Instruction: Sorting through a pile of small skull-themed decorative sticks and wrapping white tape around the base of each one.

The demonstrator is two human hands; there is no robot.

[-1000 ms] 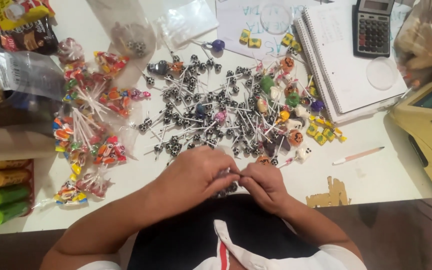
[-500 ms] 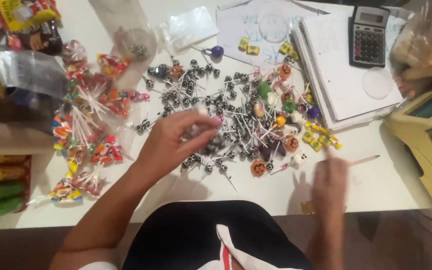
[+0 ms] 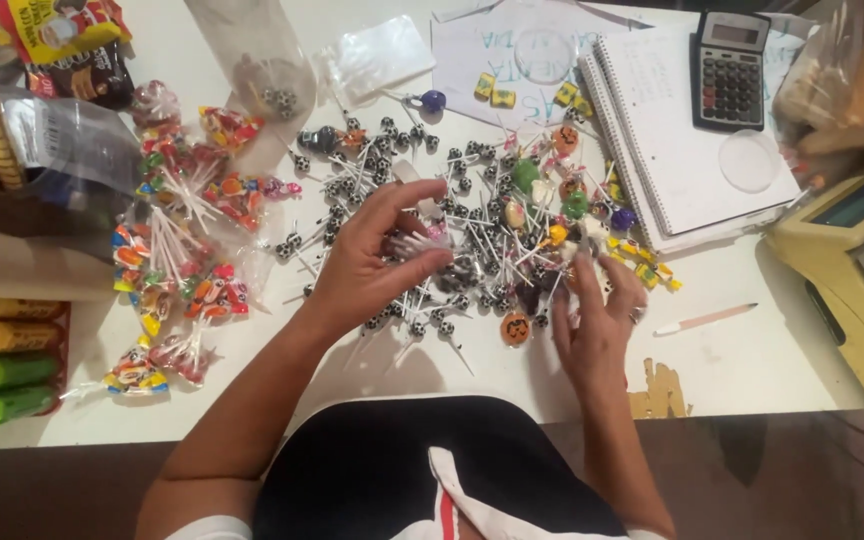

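**White-stick lollipops: position and hand state**

White sticks and black-and-white, ball-patterned heads make up most of the lollipop pile [image 3: 452, 240], spread loosely across the middle of the white desk [image 3: 752, 360]. A few orange, green and purple heads lie mixed into its right part. The sticks point in all directions and overlap.

Left hand [image 3: 372, 265]: palm down over the left part of the pile, wrist bent, forearm entering from the lower left. Thumb and fingers are pinched together on a small bunch of lollipops [image 3: 417, 243]; the grip is closed on them.

Right hand [image 3: 597, 320]: laid flat at the lower right edge of the pile, fingers spread and extended towards the coloured heads. The grip is open; it holds nothing.

Surroundings: bagged coloured lollipops [image 3: 177, 250] lie to the left of the pile, a spiral notebook [image 3: 682, 150] to its right, with a calculator [image 3: 730, 70] resting on the notebook's upper corner.
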